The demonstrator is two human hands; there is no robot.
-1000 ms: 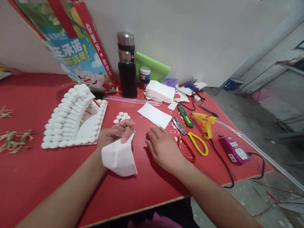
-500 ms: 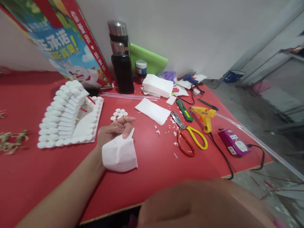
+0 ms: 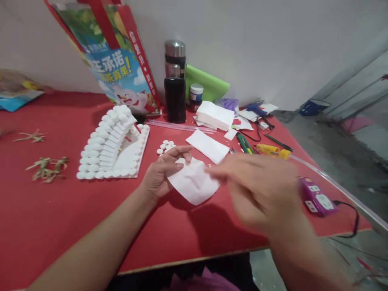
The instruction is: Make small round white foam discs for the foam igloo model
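At the far left of the red counter (image 3: 60, 230), a plastic packet (image 3: 18, 91) lies near the wall. In front of it are two straw-coloured bundles (image 3: 44, 163). Next is a white model (image 3: 103, 149) faced with round white pieces on a flat base. Behind it stands a printed bag (image 3: 118, 81); "承诺" and "真果!" are legible on its front, and a column of white characters with a heart runs down its red side.

The left hand (image 3: 159, 176) pinches the upper left edge of a thin white sheet (image 3: 194, 184) between thumb and fingers. The sheet is held above the counter, creased at its centre. Loose white discs (image 3: 165, 144) lie behind this hand. Farther back stand a steel-topped flask (image 3: 175, 50), a black phone (image 3: 175, 101) and a jar (image 3: 196, 93) whose label is too small to read.

The right hand (image 3: 263, 190) is blurred at the sheet's right side; finger spread and contact cannot be determined. It blocks the lower part of the yellow glue gun (image 3: 269, 150). At far right is a purple socket block (image 3: 318, 198).
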